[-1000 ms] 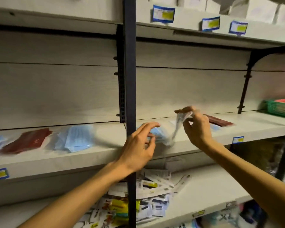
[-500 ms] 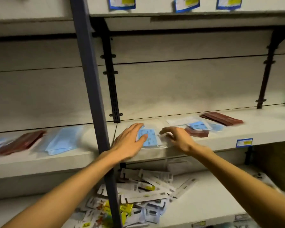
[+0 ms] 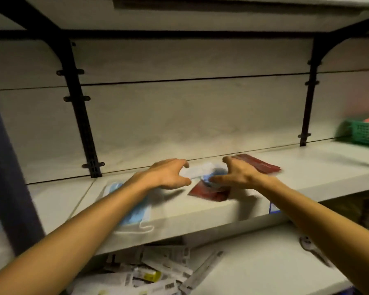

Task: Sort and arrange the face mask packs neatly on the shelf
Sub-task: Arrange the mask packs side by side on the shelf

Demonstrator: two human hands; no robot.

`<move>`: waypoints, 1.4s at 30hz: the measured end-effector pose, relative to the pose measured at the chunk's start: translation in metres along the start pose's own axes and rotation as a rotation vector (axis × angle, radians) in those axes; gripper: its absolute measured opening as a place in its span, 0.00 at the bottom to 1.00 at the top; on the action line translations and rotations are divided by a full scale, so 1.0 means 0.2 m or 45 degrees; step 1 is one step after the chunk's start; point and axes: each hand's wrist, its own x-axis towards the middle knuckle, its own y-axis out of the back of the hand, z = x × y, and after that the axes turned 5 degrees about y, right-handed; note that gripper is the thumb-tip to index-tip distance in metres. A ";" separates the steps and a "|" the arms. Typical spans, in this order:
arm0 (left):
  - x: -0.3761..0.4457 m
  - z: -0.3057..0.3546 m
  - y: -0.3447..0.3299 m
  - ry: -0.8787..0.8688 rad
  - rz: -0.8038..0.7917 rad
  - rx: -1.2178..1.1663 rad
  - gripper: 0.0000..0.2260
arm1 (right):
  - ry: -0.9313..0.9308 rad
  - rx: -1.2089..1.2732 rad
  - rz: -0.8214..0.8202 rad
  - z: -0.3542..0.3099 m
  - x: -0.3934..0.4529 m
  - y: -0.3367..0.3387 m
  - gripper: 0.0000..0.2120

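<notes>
On the white middle shelf (image 3: 311,167) lies a small blurred heap of blue and white mask packs (image 3: 202,171). My left hand (image 3: 168,175) and my right hand (image 3: 240,173) reach in on either side of it, fingers spread and bent; the right thumb touches the blue pack. A dark red pack (image 3: 209,192) lies just in front of the heap. A stack of dark red packs (image 3: 259,165) sits behind my right hand. Under my left forearm, a light blue mask pack (image 3: 136,213) overhangs the shelf's front edge with its ear loop.
A green basket (image 3: 362,133) stands at the far right of the shelf. Black brackets (image 3: 307,103) rise against the back wall. A dark post (image 3: 6,171) stands close at the left. Loose white cartons (image 3: 158,271) litter the lower shelf.
The view has swung right and closer. Both hands left the blue pack at the front edge and moved back and right to the mixed heap beside the dark red packs.
</notes>
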 end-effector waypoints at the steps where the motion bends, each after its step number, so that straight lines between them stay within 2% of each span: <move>1: 0.07 0.03 -0.02 -0.005 -0.024 0.033 0.30 | -0.032 -0.041 -0.038 0.04 0.03 0.02 0.45; 3: 0.20 0.05 -0.05 0.031 -0.124 0.082 0.33 | -0.018 -0.131 -0.112 0.12 0.09 0.04 0.50; 6: 0.33 0.03 -0.06 0.153 -0.251 0.020 0.32 | 0.073 -0.181 -0.177 0.21 0.17 0.07 0.50; 9: 0.40 0.02 -0.06 0.114 -0.173 0.021 0.21 | 0.079 -0.094 -0.170 0.24 0.23 0.09 0.43; 12: 0.44 0.00 -0.06 0.125 0.084 -0.040 0.04 | 0.080 0.101 -0.116 0.28 0.29 0.07 0.29; 14: 0.44 -0.01 -0.06 0.196 0.195 -0.140 0.07 | 0.057 0.289 -0.040 0.31 0.31 0.04 0.24; 17: 0.44 0.01 -0.04 0.372 0.327 -0.500 0.05 | 0.015 0.619 0.121 0.35 0.34 0.00 0.20; 21: 0.43 0.10 -0.02 0.559 0.484 -1.142 0.07 | 0.017 1.275 0.237 0.35 0.34 0.04 0.27; 23: 0.39 0.15 -0.01 0.627 0.507 -1.368 0.06 | -0.001 1.427 0.244 0.33 0.33 0.06 0.33; 25: 0.34 0.18 0.01 0.670 0.530 -1.483 0.07 | -0.005 1.492 0.242 0.32 0.31 0.07 0.30; 28: 0.25 0.21 0.03 0.715 0.640 -1.609 0.06 | 0.023 1.585 0.152 0.32 0.27 0.09 0.17; 34: -0.06 0.17 0.07 0.892 0.898 -1.657 0.08 | -0.038 2.015 0.034 0.27 0.23 0.11 0.18; 37: -0.23 0.16 0.07 0.957 0.907 -1.677 0.11 | 0.001 2.068 -0.010 0.20 0.20 0.08 0.13; 42: -0.50 0.14 0.07 0.956 0.926 -1.580 0.10 | 0.083 2.130 -0.065 -0.05 0.05 0.03 0.11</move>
